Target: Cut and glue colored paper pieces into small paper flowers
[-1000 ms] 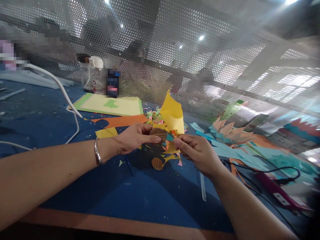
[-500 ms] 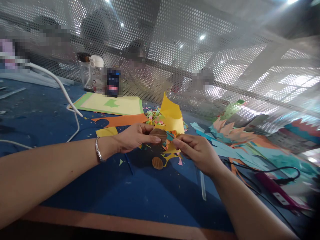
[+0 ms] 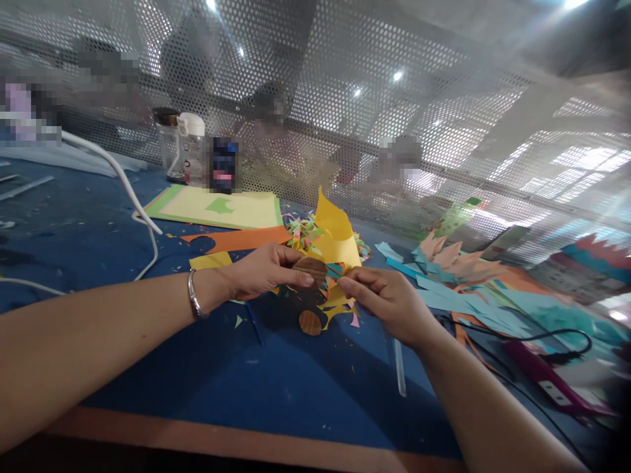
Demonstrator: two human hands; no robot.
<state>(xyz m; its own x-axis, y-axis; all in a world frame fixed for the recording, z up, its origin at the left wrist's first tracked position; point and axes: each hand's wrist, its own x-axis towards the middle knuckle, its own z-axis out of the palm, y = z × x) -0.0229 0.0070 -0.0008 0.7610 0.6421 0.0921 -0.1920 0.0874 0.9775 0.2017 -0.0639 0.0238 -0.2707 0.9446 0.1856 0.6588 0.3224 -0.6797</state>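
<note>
- Head view, above a blue bench (image 3: pixel 296 381) strewn with paper scraps.
- Left hand (image 3: pixel 261 270): grip pressed together, thumb and fingers pinching a brown wooden disc (image 3: pixel 309 270) at its left edge, held just above the bench.
- Right hand (image 3: pixel 389 301): grip closed, fingertips pinching a small teal paper piece (image 3: pixel 336 270) touching the disc's right side.
- Curled yellow paper (image 3: pixel 338 236) just behind both hands.
- Second wooden disc (image 3: pixel 310 322) lying on the bench directly below.
- Purple tool (image 3: pixel 542 378) with black cord well to the right.
</note>
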